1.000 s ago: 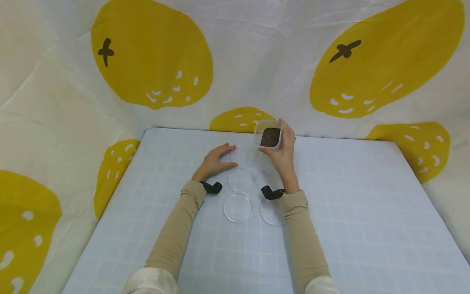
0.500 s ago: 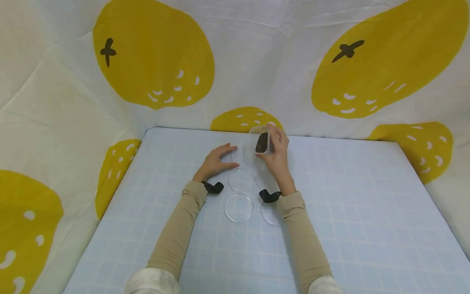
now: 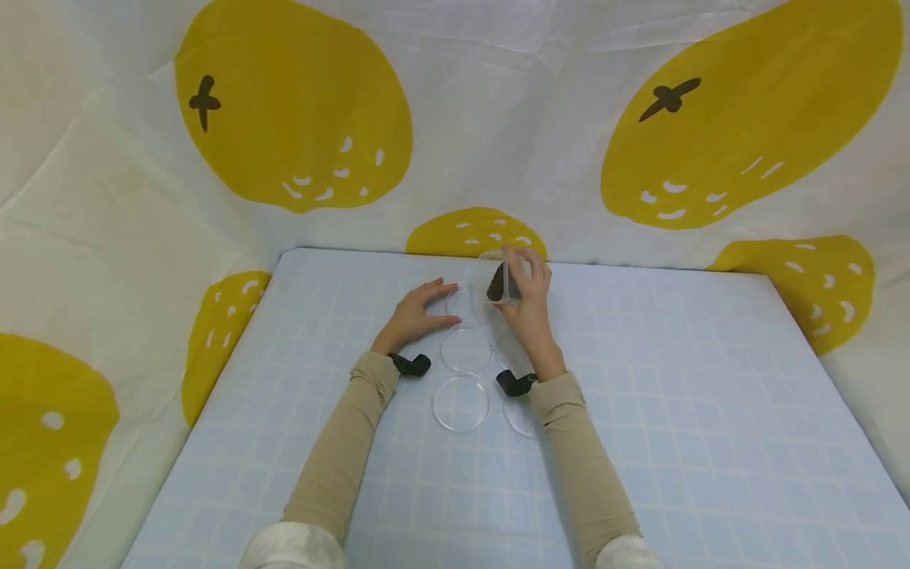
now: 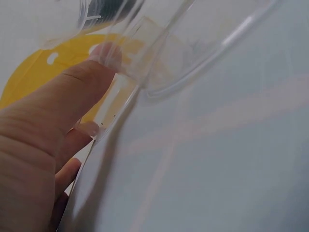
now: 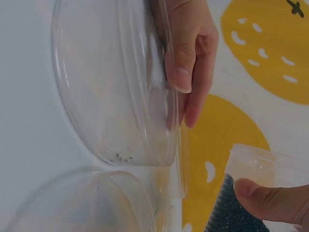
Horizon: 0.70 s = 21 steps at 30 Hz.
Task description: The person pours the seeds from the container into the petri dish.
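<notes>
My left hand (image 3: 415, 316) holds a clear round petri dish (image 3: 458, 304) at the back of the table, thumb and fingers round its near and far sides. In the left wrist view the thumb (image 4: 77, 92) presses against its clear wall. My right hand (image 3: 533, 304) grips a clear squarish plastic tub (image 5: 251, 164) of dark grainy material (image 3: 498, 282). The tub tilts to the left, beside and above the dish. In the right wrist view a few small specks (image 5: 120, 157) lie in a dish near its rim.
More clear dishes stand nearer on the pale checked table (image 3: 711, 411): a middle-left dish (image 3: 465, 350), a front-left dish (image 3: 460, 403), and a front-right dish (image 3: 522, 419) partly behind the right wrist. A white cloth with yellow fruit prints (image 3: 298, 103) hangs behind.
My right hand has moved left and slightly down with the tub, tipping it further leftward; the dark material has slid toward its left side. The left hand stays on its dish.
</notes>
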Motion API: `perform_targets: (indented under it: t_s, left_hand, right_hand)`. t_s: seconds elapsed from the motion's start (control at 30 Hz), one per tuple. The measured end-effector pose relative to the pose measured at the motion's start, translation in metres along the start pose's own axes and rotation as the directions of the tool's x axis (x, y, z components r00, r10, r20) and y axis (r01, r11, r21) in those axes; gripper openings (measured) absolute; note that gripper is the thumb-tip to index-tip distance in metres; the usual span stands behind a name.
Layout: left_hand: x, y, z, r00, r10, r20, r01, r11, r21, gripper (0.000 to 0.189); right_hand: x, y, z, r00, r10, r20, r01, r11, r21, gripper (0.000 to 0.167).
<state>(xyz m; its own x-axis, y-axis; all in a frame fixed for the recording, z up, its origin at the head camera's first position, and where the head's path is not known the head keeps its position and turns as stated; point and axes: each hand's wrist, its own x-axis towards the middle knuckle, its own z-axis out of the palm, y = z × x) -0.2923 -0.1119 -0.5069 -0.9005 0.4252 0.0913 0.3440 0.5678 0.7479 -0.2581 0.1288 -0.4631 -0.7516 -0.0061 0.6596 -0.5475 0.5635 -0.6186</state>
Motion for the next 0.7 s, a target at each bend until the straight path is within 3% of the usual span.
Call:
perform_targets:
  t_s: [0.43, 0.7]
  left_hand:
    - [-0.0004, -0.0016, 0.0006, 0.999, 0.027, -0.018, -0.027, 0.999, -0.027, 0.07]
    - [0.0018, -0.0013, 0.003, 0.999, 0.033, -0.023, -0.033, 0.999, -0.011, 0.068]
  right_hand:
    - [-0.0017, 0.001, 0.0086, 0.996, -0.085, -0.021, 0.084, 0.995, -0.047, 0.08]
    - [-0.0033, -0.0016, 0.005, 0.997, -0.074, 0.01, 0.074, 0.996, -0.049, 0.098]
